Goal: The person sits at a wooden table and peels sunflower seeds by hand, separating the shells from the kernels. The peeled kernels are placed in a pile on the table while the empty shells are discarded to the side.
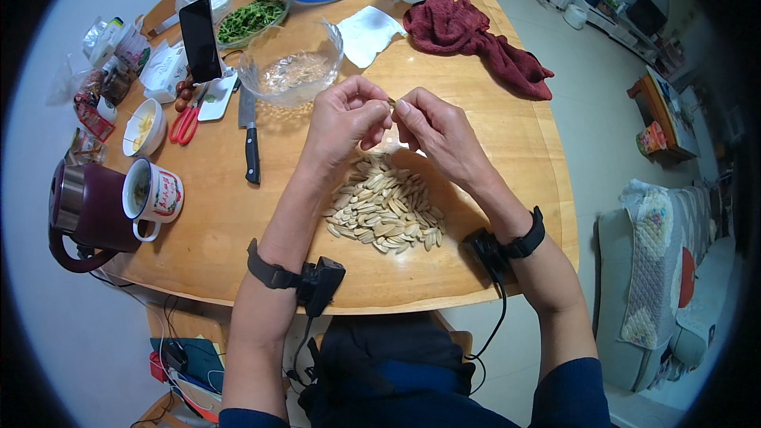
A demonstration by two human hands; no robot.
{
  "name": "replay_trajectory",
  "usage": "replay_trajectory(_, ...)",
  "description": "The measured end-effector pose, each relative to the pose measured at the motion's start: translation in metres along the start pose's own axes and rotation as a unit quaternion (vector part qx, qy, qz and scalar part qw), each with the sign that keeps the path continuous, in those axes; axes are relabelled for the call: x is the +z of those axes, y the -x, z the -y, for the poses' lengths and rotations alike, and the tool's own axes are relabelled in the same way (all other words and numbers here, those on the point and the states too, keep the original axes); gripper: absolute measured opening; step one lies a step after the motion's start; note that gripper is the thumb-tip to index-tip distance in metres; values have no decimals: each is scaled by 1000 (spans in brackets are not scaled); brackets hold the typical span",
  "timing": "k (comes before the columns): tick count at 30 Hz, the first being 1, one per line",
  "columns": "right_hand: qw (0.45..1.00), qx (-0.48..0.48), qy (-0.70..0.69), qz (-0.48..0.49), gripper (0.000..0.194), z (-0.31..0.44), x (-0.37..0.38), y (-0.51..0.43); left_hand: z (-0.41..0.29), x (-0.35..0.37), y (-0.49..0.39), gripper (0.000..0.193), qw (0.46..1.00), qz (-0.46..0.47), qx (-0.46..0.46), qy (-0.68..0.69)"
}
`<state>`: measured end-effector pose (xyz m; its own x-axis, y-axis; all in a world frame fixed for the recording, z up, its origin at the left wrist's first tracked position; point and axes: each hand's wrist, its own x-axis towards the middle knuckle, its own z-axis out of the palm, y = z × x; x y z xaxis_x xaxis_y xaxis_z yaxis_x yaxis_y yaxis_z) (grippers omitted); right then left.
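Note:
A small sunflower seed [390, 102] is pinched between the fingertips of both hands, mostly hidden by them. My left hand [351, 116] grips it from one side, its other fingers curled in. From the other side my right hand [437, 131] holds it between thumb and index finger. Below the hands, a loose pile of pale, unshelled sunflower seeds [386, 208] lies on the wooden table [511, 190]. Just beyond my left hand stands a clear glass bowl [291, 71] with a scalloped rim; what lies in its bottom is unclear.
A kitchen knife [252, 148] lies left of the pile, beside red-handled scissors [185, 125]. Farther left are an enamel mug [163, 193] and an electric kettle [98, 208]. A phone [200, 41] stands upright near the bowl. A dark red towel [469, 35] is at the back right.

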<state>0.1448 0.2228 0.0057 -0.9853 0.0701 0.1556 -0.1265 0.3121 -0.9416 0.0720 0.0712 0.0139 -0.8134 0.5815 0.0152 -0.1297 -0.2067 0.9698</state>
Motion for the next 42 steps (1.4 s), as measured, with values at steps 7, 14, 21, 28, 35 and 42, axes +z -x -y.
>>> replay_trajectory(7,981,41,-185,27,28,-2,-1,-1,2,2,0,6,999,1,-37,35)
replay_trajectory(14,987,45,-152,5,27,-5,-3,-4,7,5,-1,8,1000,11,-25,14)
replay_trajectory(21,992,27,-125,-4,27,-4,-2,-3,6,5,-2,5,998,3,27,-52)
replay_trajectory(28,989,43,-140,0,27,-6,-3,-5,6,-2,-4,5,999,-42,6,-14)
replay_trajectory(35,995,78,49,-37,30,-19,-29,-17,-6,-56,-20,10,924,-245,217,-199)
replay_trajectory(42,956,92,277,-29,32,-20,-66,-17,-7,-90,-22,16,787,-386,241,-417)
